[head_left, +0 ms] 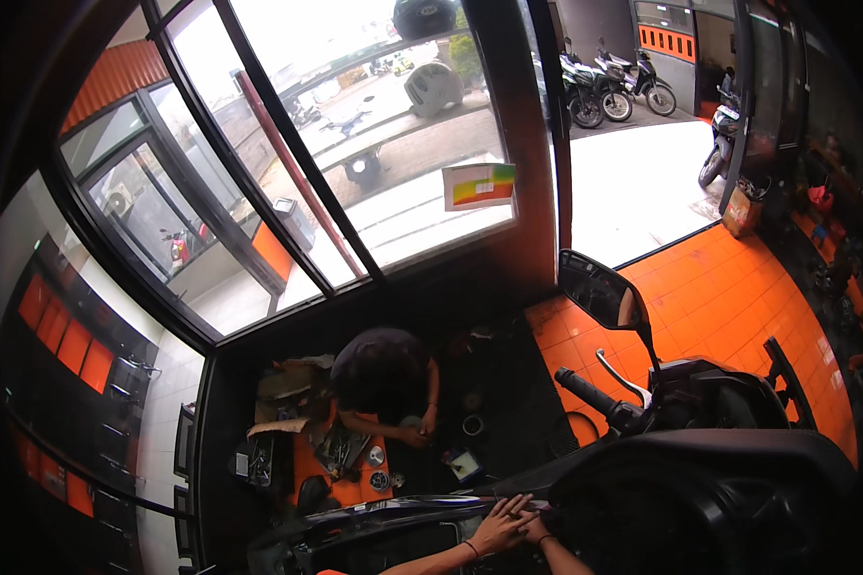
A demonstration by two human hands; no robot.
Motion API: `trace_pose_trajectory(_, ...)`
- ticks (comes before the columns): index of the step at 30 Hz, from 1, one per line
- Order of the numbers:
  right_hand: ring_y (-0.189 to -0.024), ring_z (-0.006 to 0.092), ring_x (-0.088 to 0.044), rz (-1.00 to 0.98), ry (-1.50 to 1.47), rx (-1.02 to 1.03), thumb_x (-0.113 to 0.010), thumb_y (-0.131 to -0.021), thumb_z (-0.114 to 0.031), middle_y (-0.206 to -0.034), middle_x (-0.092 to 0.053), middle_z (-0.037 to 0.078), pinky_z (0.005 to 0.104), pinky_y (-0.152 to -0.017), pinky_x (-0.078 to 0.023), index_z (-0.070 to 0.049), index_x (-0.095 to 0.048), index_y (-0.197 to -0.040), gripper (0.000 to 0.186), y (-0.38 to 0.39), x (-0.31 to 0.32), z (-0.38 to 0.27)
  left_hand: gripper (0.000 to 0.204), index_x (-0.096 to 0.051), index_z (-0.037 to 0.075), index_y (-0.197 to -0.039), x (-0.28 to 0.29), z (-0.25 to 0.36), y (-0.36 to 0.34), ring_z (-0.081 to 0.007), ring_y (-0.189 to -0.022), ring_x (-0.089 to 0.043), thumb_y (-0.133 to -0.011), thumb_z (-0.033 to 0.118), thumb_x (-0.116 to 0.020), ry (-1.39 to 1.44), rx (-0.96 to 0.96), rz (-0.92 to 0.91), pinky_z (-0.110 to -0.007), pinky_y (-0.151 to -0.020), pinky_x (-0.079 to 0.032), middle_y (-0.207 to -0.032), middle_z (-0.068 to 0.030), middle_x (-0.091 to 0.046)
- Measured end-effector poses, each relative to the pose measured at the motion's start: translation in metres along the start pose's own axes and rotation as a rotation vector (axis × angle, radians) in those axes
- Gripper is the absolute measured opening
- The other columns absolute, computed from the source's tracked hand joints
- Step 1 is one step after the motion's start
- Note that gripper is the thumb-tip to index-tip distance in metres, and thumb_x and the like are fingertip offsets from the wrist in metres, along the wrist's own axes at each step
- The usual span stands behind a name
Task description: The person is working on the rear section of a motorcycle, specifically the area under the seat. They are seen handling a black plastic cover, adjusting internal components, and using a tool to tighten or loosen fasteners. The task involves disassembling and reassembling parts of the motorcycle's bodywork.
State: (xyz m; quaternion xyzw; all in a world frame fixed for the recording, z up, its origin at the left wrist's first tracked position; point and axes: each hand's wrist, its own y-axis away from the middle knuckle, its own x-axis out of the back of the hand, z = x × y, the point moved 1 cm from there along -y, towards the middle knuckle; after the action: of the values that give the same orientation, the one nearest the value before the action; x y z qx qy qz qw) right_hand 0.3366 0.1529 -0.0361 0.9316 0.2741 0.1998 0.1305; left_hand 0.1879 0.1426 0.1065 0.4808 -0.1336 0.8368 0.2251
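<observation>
A dark scooter (384,508) stretches across the lower part of the head view, its black seat (719,470) at the right. My left hand (501,524) rests on the scooter's body near the edge of the seat, its fingers stretched out and lying across my right hand (537,529). Beneath it, the right hand touches the same spot, and its fingers are mostly covered. I see no tool or part in the left hand; whether the right one holds anything is hidden. Each wrist wears a dark band.
Beyond the scooter a person (384,383) crouches over loose metal parts (379,479) and torn cardboard (283,398). The handlebar grip (585,391) and mirror (604,292) stick up at the right. Parked motorbikes (623,86) stand outside past the orange tiled floor (681,297).
</observation>
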Motion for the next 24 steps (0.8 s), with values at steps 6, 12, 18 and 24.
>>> trace_pose_trajectory(6, -0.103, 0.0364, -0.065, 0.009, 0.065, 0.029, -0.068, -0.085, -0.032, -0.108, -0.069, 0.02, 0.0426, -0.092, -0.051, -0.011, -0.069, -0.113, 0.035, -0.007, -0.009, -0.003, 0.093, -0.029, -0.016, -0.142, -0.041, 0.004, 0.014, -0.0419, -0.143, -0.027, -0.075, 0.036, -0.068, 0.142, 0.846, 0.001, -0.05, -0.118, -0.016, -0.145, -0.0342, -0.037)
trace_pose_trajectory(12, -0.102, 0.0417, -0.063, 0.03, 0.212, 0.0, -0.062, -0.089, -0.041, -0.105, -0.067, 0.025, 0.0504, -0.091, -0.049, -0.001, -0.068, -0.105, 0.043, -0.01, -0.009, 0.017, 0.068, -0.041, 0.01, -0.144, -0.005, -0.028, -0.01, -0.03, -0.137, -0.039, -0.078, 0.005, -0.058, -0.175, 0.006, -0.278, -0.047, -0.115, -0.026, -0.137, -0.0094, -0.053)
trace_pose_trajectory(18, -0.104, 0.0395, -0.064, 0.057, 0.265, 0.16, -0.064, -0.083, -0.041, -0.105, -0.068, 0.022, 0.0485, -0.091, -0.05, -0.006, -0.064, -0.116, 0.048, -0.018, -0.022, 0.048, 0.088, -0.019, 0.001, -0.154, -0.019, 0.032, -0.007, -0.0362, -0.136, -0.038, -0.081, 0.022, -0.062, 0.092, 0.189, 0.095, -0.052, -0.115, -0.023, -0.14, -0.0219, -0.045)
trace_pose_trajectory(24, -0.105, 0.0393, -0.064, -0.066, 0.114, 0.125, -0.066, -0.082, -0.039, -0.107, -0.068, 0.022, 0.0472, -0.091, -0.051, -0.006, -0.064, -0.116, 0.047, -0.018, -0.018, 0.031, 0.07, -0.049, 0.006, -0.137, -0.048, 0.047, -0.013, -0.0317, -0.126, -0.043, -0.076, 0.033, -0.069, 0.191, 0.491, 0.313, -0.049, -0.109, -0.023, -0.126, -0.0166, -0.054)
